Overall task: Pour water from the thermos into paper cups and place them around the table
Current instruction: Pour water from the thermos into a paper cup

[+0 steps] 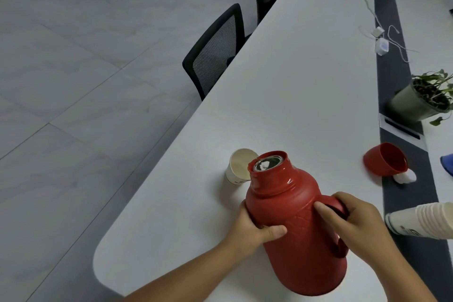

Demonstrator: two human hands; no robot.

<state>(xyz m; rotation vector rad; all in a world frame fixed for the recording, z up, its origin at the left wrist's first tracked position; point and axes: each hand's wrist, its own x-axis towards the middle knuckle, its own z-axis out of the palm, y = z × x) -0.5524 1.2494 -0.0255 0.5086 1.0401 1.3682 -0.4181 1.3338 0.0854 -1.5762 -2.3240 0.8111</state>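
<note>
Red thermos (299,235) uncapped, tilted toward the paper cup (239,167); its open mouth sits over the cup's near rim. Cup upright on the white table (294,81), near the left edge. Left hand (255,225) wraps the thermos body, thumb across the front. Right hand (355,218) curls round the handle, index finger lying on the body. Red lid cup (386,159) lies tipped on the dark centre strip, white stopper (405,176) touching it. Stack of paper cups (421,220) on its side at right. Potted plant (421,100) further back.
</note>
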